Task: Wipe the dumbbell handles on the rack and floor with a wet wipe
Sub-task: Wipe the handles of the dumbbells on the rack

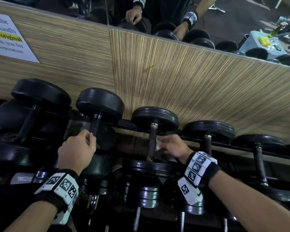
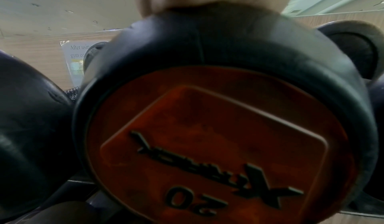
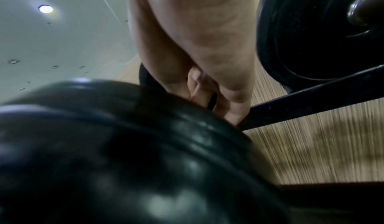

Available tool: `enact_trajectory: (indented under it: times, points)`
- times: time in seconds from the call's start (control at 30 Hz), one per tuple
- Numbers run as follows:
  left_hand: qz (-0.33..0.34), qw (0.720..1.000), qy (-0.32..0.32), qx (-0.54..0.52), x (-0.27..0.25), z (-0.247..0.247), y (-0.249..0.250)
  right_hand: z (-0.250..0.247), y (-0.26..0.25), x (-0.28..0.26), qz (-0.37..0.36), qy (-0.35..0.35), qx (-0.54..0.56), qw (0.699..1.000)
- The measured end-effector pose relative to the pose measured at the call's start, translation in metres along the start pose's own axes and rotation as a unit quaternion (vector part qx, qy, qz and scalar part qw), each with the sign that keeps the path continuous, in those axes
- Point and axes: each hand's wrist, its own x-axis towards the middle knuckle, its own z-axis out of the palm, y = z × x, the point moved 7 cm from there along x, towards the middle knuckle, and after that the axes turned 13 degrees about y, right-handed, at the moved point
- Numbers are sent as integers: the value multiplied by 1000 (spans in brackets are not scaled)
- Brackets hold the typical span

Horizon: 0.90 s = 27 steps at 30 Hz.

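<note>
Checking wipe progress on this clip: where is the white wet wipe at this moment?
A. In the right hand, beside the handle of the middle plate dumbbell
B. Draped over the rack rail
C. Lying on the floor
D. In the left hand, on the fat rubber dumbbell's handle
A: the head view shows the wet wipe in the right hand, next to the middle dumbbell's handle.

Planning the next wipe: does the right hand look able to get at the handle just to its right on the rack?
Probably yes. That handle stands bare between its plates, right beside the right hand, which holds the wipe by the middle dumbbell's handle. Nothing visible lies between.
</note>
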Motion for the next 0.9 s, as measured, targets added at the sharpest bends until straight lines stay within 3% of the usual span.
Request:
enact_trajectory:
  times: [0.13,0.3,0.47,0.57,0.7,0.8,0.9]
  points:
    - [-2,1000,2,-3,-1,-1,0,1,-12,28,15,58,40,997]
    - [-8,1000,2,-8,0,-1,0,10,-5,21,50,14,8,999]
    - [-7,1000,9,-3,1,-2,-1,22,7,-17,53,-97,-37,993]
    - [-9,1000,15,-10,0,-3,-1,17,10,-8,44,-93,-60,993]
    - [-7,1000,17,-12,0,-4,-1,2,-10,20,42,4,36,998]
    - [-10,1000,15,-13,0,-5,0,5,-17,22,49,-10,50,998]
    - [-12,1000,16,-16,0,-5,0,14,-2,9,37,-53,-50,997]
